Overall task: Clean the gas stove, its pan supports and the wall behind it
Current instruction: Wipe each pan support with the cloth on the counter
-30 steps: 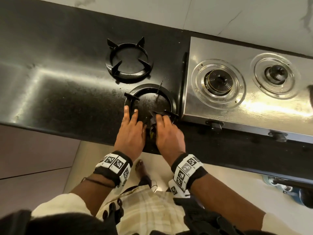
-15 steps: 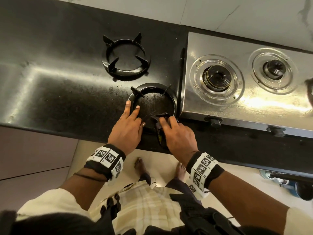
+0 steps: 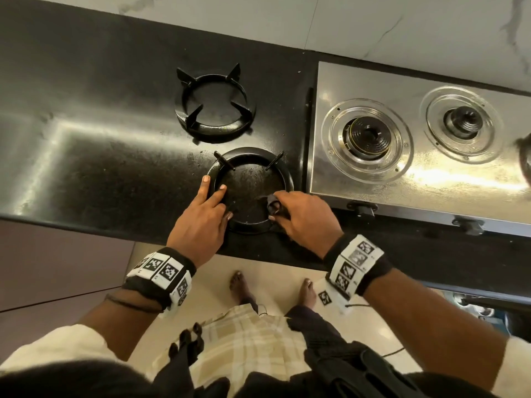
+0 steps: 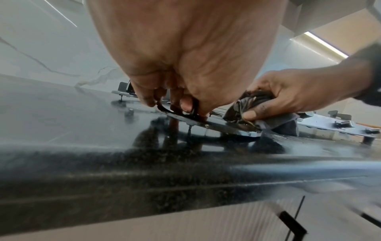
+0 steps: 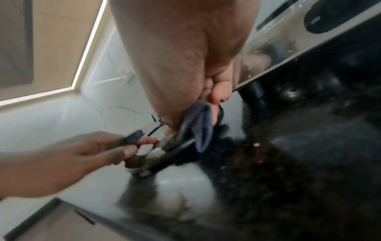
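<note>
A black pan support [image 3: 283, 179] lies on the dark counter near its front edge. My left hand [image 3: 217, 202] grips its left rim, fingers over the ring and thumb inside; in the left wrist view the pan support [image 4: 216, 123] looks tilted, left side raised. My right hand [image 3: 275, 208] holds a dark cloth [image 3: 271, 203] bunched against the support's near right prong. The cloth [image 4: 254, 101] and the cloth [image 5: 203, 124] show folded between thumb and fingers. A second pan support [image 3: 215, 107] sits behind. The steel gas stove [image 3: 416, 173] stands at the right with both burners bare.
The white marble wall [image 3: 373, 27] runs behind the counter [image 3: 100, 139]. Two black knobs [image 3: 362, 208] stick out of the stove's front, close to my right hand. The counter's front edge is just under my wrists, with floor and my feet below.
My hands have spread apart. The right hand slid the cloth from the near rim round to the near right prong. The left hand's fingers shifted further along the left rim.
</note>
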Motion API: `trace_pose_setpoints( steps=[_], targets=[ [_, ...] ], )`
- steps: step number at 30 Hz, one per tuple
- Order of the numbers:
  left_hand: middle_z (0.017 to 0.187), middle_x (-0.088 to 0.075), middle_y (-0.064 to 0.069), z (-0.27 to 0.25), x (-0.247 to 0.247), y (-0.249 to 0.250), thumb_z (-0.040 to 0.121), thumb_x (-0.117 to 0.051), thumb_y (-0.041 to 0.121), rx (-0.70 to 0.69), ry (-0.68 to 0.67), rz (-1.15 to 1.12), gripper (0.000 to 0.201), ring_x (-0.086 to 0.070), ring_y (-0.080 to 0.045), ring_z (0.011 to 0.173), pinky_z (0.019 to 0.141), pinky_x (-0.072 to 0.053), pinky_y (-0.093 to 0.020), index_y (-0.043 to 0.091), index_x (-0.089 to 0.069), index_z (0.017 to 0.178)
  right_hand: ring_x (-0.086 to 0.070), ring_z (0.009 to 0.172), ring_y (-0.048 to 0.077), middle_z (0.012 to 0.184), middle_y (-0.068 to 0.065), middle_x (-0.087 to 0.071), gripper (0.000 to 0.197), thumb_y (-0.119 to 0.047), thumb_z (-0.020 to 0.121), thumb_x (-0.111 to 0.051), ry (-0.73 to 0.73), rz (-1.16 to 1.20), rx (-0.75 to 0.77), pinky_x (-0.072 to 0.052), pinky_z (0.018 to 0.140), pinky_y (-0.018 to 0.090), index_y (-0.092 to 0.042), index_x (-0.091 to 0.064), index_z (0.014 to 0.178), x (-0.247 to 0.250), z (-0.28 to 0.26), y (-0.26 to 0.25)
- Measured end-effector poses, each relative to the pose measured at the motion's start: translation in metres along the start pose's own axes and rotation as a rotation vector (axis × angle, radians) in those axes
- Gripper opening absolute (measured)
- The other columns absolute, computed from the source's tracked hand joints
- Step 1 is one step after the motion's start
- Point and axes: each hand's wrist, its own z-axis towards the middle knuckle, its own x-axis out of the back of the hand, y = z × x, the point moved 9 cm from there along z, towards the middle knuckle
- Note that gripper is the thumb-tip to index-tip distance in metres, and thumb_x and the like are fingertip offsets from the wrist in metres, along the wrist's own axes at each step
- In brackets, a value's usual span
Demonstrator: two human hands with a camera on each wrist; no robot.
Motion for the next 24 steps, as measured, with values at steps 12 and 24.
trace_pose_setpoints(
  steps=[12,24],
  targets=[
    [0.165,-0.038,0.000,0.008,0.004,-0.009,0.108,-0.041,0.035,-0.038,-0.058,0.076,0.041,-0.006,-0.030,0.161,0.127,-0.020,-0.047,0.012,-0.069,0.127,-0.065,0.085,0.014,0.099,-0.002,-0.070,0.026,-0.042,0.102,-0.061,0.047,0.077,-0.038,-0.058,0.079,0.036,-0.021,-0.066,0.115,-0.008,-0.001,-0.011],
    [0.162,-0.044,-0.002,0.017,0.005,-0.018,0.108,-0.047,0.032,-0.083,-0.022,0.055,0.037,-0.006,-0.029,0.161,0.128,-0.023,-0.049,0.009,-0.070,0.126,-0.062,0.072,0.010,0.082,-0.009,-0.066,0.030,-0.054,0.101,-0.056,0.028,0.005,-0.098,-0.054,0.066,0.032,-0.025,-0.066,0.099,-0.008,-0.014,0.010]
  ],
)
